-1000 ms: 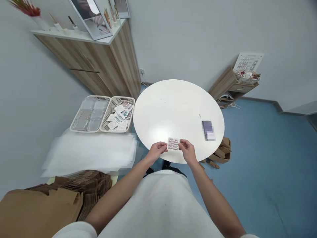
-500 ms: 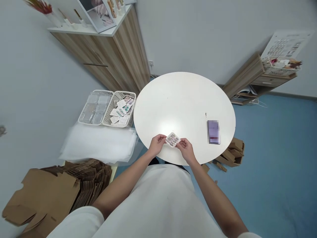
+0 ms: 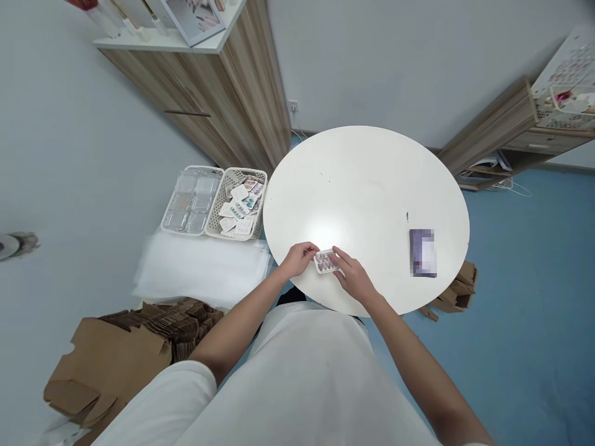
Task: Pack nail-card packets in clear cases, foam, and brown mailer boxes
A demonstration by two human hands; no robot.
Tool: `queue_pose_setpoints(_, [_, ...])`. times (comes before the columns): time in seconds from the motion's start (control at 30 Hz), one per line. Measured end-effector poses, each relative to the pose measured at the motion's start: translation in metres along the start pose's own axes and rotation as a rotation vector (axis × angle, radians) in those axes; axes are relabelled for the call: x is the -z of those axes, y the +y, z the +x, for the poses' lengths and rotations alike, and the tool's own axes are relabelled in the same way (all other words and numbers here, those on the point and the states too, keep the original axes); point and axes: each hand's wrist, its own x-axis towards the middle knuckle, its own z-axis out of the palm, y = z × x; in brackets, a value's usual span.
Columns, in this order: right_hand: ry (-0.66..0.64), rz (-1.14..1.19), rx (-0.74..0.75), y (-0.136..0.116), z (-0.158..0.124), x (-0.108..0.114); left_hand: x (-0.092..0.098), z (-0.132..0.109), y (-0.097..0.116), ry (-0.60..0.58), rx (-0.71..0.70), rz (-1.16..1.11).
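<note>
A small white card [image 3: 324,262] with several purplish nail-shaped pieces is held over the near edge of the white oval table [image 3: 367,179]. My left hand [image 3: 300,259] pinches its left corner between thumb and fingers. On the card's right side, my right hand [image 3: 352,272] grips it, the fingers lying over its upper right part and the thumb below. To the right on the table lies a purple item [image 3: 423,253], its surface pixelated.
Left of the table stand a white basket [image 3: 259,214] of similar cards and another basket [image 3: 163,218] of clear plastic boxes. Nearer are translucent sheets [image 3: 199,266] and stacked flat cardboard [image 3: 111,353]. Cardboard boxes [image 3: 458,288] sit on the floor at right.
The view has shifted, so the table appears further right. The card has turned from a diamond to a more level position, and my right hand's fingers now reach over it.
</note>
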Motion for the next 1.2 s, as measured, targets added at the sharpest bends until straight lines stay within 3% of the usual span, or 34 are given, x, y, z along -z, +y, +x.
queue_pose_setpoints(0.27, [0.098, 0.063, -0.101, -0.025, 0.040, -0.025, 0.056, 0.007, 0.001, -0.058, 0.038, -0.100])
queue_pose_setpoints(0.47, [0.166, 0.123, -0.273, -0.040, 0.065, -0.058, 0.087, -0.006, -0.031, -0.090, 0.010, -0.087])
queue_pose_setpoints(0.6, [0.137, 0.119, -0.361, -0.038, 0.076, -0.084, 0.095, -0.001, -0.053, -0.066, -0.021, 0.060])
queue_pose_setpoints(0.87, [0.001, -0.005, -0.307, -0.020, 0.107, -0.128, 0.111, 0.011, -0.084, -0.060, -0.090, 0.363])
queue_pose_setpoints(1.07, [-0.040, -0.136, -0.331, -0.017, 0.119, -0.138, 0.109, 0.021, -0.092, -0.049, -0.103, 0.619])
queue_pose_setpoints(1.2, [-0.013, -0.143, -0.307, -0.021, 0.114, -0.137, 0.106, 0.014, -0.092, -0.046, -0.116, 0.742])
